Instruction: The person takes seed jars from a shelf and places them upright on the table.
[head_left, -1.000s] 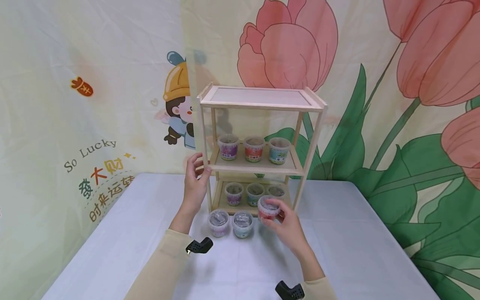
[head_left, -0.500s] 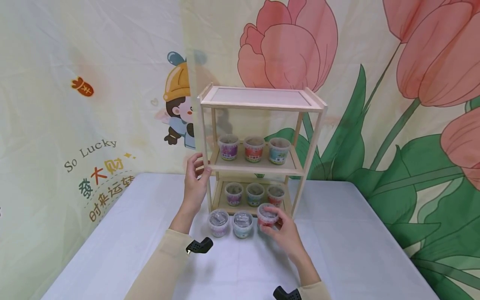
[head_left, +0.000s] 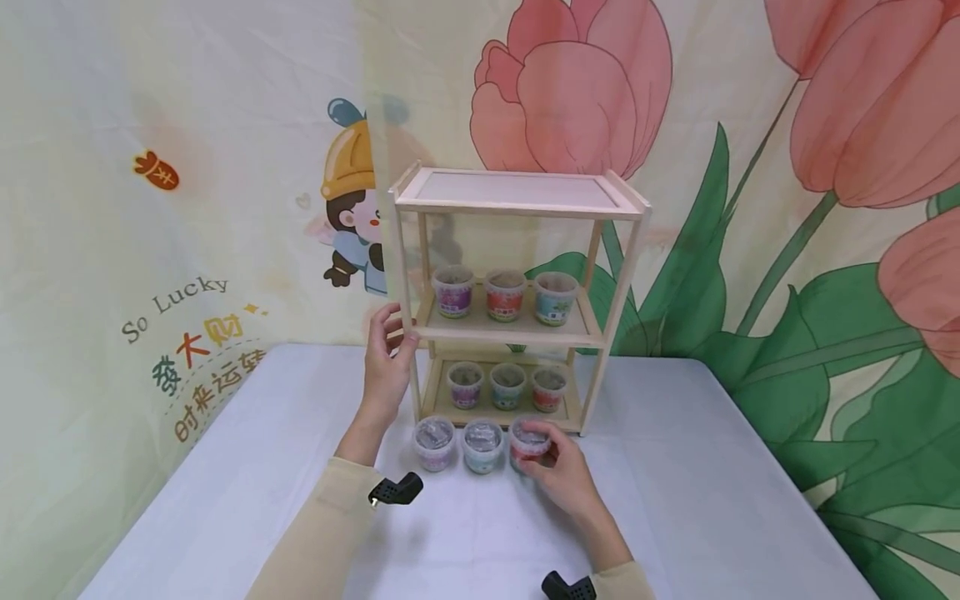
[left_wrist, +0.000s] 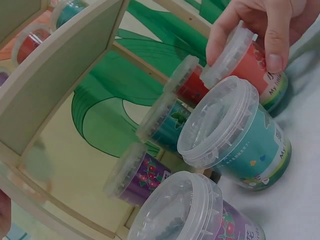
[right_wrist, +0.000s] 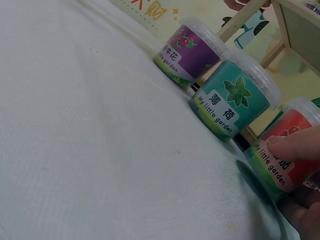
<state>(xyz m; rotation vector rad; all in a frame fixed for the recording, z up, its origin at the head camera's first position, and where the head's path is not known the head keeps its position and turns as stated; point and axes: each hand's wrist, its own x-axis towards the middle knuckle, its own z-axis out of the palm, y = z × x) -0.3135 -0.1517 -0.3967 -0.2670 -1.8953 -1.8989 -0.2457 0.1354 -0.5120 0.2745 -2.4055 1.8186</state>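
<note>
My right hand holds a red-labelled plastic tub with a clear lid, thumb on one side and fingers on the other. This tub stands at the right end of a front row on the table. Beside it are a teal-labelled tub and a purple-labelled tub, both lidded. My left hand grips the left front post of a small wooden shelf rack at its middle level, thumb in front. Only an edge of that hand shows in the left wrist view.
On the middle shelf stand a purple tub, a red tub and a teal tub. Three more tubs, including a teal one, line the bottom shelf. A white cloth covers the table; a printed curtain hangs behind.
My right hand has lowered the red tub from in front of the bottom shelf to the table, left and toward me, beside the teal one. The left hand keeps its grip on the post.
</note>
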